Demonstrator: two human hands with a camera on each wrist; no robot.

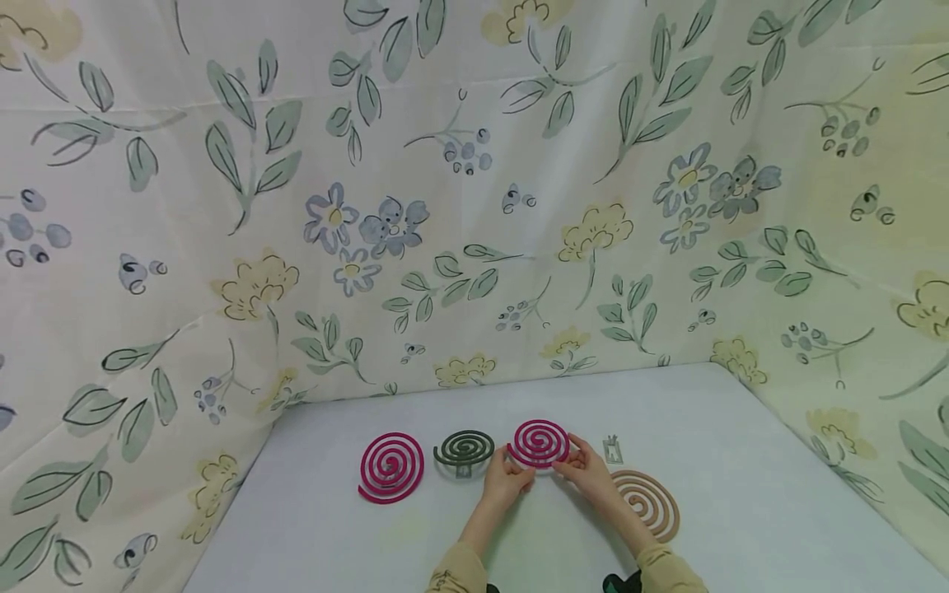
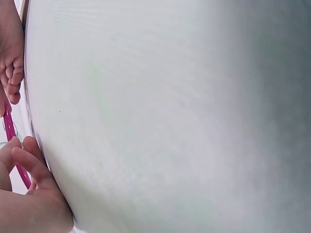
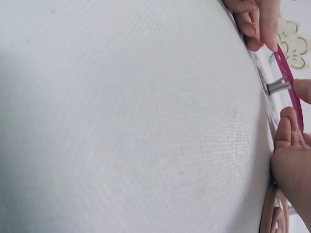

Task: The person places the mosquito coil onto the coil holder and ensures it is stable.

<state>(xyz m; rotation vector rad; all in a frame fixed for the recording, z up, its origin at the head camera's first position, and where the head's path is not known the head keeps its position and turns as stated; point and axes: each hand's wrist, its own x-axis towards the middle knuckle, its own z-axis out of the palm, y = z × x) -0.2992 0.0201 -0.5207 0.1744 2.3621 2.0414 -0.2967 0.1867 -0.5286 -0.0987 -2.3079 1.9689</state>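
Both hands are at a magenta mosquito coil (image 1: 541, 445) raised above the table. My left hand (image 1: 507, 483) pinches its left edge, and my right hand (image 1: 587, 471) pinches the right edge between thumb and fingers. A small metal coil stand (image 3: 279, 87) shows under this coil in the right wrist view, touching or nearly touching it. Left of the hands, a dark green mosquito coil (image 1: 465, 448) sits on a metal stand (image 1: 463, 472). Farther left is another magenta mosquito coil (image 1: 391, 467); whatever supports it is hidden.
A tan mosquito coil (image 1: 638, 504) lies beside the right forearm, which partly covers it. Behind it, a loose metal stand (image 1: 612, 450) lies on the white table (image 1: 334, 543). Floral cloth (image 1: 474, 214) hangs around the back and sides.
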